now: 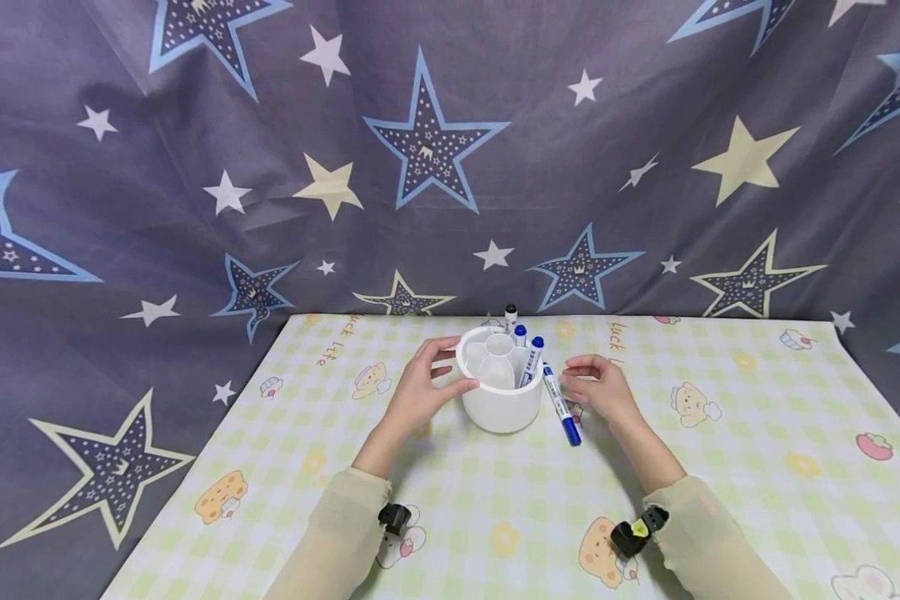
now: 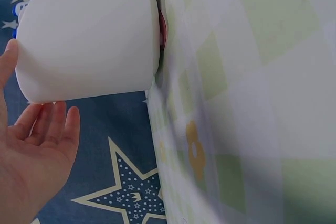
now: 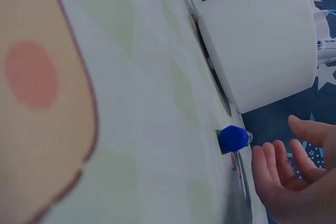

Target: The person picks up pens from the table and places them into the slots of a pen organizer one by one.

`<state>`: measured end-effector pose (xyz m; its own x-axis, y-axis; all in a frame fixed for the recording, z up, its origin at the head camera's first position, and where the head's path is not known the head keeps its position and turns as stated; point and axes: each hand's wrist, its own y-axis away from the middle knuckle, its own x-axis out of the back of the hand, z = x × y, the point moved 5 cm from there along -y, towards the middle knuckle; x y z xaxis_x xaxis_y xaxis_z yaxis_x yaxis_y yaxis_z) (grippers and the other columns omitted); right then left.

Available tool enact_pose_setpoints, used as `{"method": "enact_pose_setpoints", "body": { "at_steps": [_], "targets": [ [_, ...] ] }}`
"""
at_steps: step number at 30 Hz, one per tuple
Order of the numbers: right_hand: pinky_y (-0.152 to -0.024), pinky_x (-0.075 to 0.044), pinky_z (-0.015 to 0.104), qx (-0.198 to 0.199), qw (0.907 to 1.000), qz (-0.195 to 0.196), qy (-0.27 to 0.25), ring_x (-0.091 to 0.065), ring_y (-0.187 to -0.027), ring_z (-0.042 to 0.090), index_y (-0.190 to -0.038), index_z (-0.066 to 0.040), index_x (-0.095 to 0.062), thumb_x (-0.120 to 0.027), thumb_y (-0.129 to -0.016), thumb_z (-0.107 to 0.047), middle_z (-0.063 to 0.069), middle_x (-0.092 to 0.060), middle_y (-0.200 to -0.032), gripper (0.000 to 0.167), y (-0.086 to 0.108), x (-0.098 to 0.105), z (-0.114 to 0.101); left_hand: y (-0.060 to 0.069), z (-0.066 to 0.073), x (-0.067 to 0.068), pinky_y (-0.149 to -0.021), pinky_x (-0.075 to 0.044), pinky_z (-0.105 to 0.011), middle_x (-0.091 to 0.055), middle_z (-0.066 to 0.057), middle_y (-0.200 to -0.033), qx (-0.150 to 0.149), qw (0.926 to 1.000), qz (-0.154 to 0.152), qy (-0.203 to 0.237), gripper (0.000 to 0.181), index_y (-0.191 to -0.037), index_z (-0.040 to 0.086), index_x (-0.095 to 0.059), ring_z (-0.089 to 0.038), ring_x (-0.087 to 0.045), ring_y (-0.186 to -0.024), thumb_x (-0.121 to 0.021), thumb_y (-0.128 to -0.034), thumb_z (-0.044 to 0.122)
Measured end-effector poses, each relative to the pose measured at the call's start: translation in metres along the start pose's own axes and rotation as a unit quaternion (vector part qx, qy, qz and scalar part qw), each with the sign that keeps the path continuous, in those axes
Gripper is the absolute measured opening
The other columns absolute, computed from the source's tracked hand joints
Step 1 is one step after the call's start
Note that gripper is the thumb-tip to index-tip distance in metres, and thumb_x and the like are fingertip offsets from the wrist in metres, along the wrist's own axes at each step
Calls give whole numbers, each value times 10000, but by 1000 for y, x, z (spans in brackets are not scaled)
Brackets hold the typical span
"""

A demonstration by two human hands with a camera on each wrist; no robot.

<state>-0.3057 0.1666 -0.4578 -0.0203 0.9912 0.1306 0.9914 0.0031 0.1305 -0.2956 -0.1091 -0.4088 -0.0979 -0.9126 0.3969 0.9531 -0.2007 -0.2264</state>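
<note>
A round white pen holder [image 1: 502,410] with inner compartments stands on the table in the head view. My left hand [image 1: 418,390] holds its left side, thumb at the front rim and fingers farther back. Inside are a black-capped marker [image 1: 511,320] and two blue-capped markers, the nearer one [image 1: 531,362] leaning to the right. Another blue marker [image 1: 560,402] lies on the table just right of the holder, its blue cap [image 3: 234,139] toward me. Beside that marker is my right hand [image 1: 602,390], fingers loosely bent and holding nothing. The left wrist view shows the holder's smooth side [image 2: 89,40].
A pale green checked cloth [image 1: 330,517] with cartoon prints covers the table. Behind it hangs a dark curtain [image 1: 495,208] with stars. A black wrist device [image 1: 394,518] sits at the left cuff, and another [image 1: 633,535] at the right cuff.
</note>
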Motion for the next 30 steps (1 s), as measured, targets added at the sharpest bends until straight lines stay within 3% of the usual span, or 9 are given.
{"method": "enact_pose_setpoints", "body": {
  "at_steps": [4, 7, 11, 13, 17, 23, 26, 30],
  "targets": [
    [-776, -610, 221, -223, 9992, -294, 120, -645, -782, 40, -1284, 110, -495, -665, -929, -38, 38, -636, -998, 420, -1, -3, 6, 0, 3, -1, -1124, -445, -515, -493, -199, -1439, 95, 9999, -50, 2, 698, -1419, -1, -482, -389, -515, -1326, -818, -814, 90],
    [-727, -603, 214, -290, 9983, -441, 250, -634, -763, 51, -1275, 111, -501, -673, -923, -40, 48, -645, -980, 421, -1, -4, 10, 3, 15, 0, -1127, -434, -537, -483, -230, -1439, 133, 9999, -111, 4, 695, -1417, -44, -465, -411, -506, -1327, -805, -821, 66],
    [-658, -577, 218, -173, 9957, -496, 761, -616, -730, 67, -1241, 97, -529, -706, -900, -61, 129, -671, -1012, 416, -2, -6, 13, 11, 34, 2, -1111, -444, -550, -501, -240, -1409, 57, 9999, -83, -73, 656, -1394, -64, -474, -416, -525, -1300, -790, -832, 53],
    [-623, -555, 220, -44, 9927, -504, 1094, -601, -704, 76, -1216, 94, -545, -723, -883, -65, 162, -674, -1011, 410, -3, -6, 14, 12, 37, 2, -1103, -448, -555, -507, -238, -1399, 20, 9999, -38, -103, 640, -1387, -63, -479, -419, -532, -1288, -785, -836, 49],
    [-569, -497, 229, 118, 9840, -477, 1711, -569, -633, 94, -1161, 80, -580, -764, -846, -75, 151, -683, -920, 397, -5, -8, 13, 11, 31, 1, -1106, -447, -552, -511, -227, -1398, 77, 10000, 3, -48, 632, -1384, -48, -487, -420, -531, -1290, -785, -835, 44],
    [-577, -464, 231, 100, 9678, -414, 2481, -557, -597, 105, -1132, 22, -619, -794, -825, -127, 77, -670, -829, 383, -6, -8, 11, 1, 8, -1, -1127, -432, -541, -497, -201, -1426, 208, 9997, 15, 80, 676, -1402, -12, -489, -403, -509, -1324, -808, -808, 40],
    [-588, -473, 226, 24, 9670, -438, 2508, -561, -629, 108, -1154, 18, -623, -772, -836, -121, 81, -656, -857, 378, -6, -8, 10, -1, 1, -1, -1120, -450, -514, -506, -173, -1425, 156, 9998, 35, 85, 679, -1400, 24, -505, -376, -520, -1321, -824, -802, 70],
    [-600, -487, 218, -80, 9725, -491, 2275, -561, -666, 108, -1195, 33, -622, -735, -850, -95, 97, -657, -902, 385, -5, -8, 11, -1, -1, 1, -1106, -470, -487, -525, -135, -1414, 102, 9999, 60, 55, 673, -1389, 67, -529, -337, -541, -1307, -840, -794, 116]
  ]
}}
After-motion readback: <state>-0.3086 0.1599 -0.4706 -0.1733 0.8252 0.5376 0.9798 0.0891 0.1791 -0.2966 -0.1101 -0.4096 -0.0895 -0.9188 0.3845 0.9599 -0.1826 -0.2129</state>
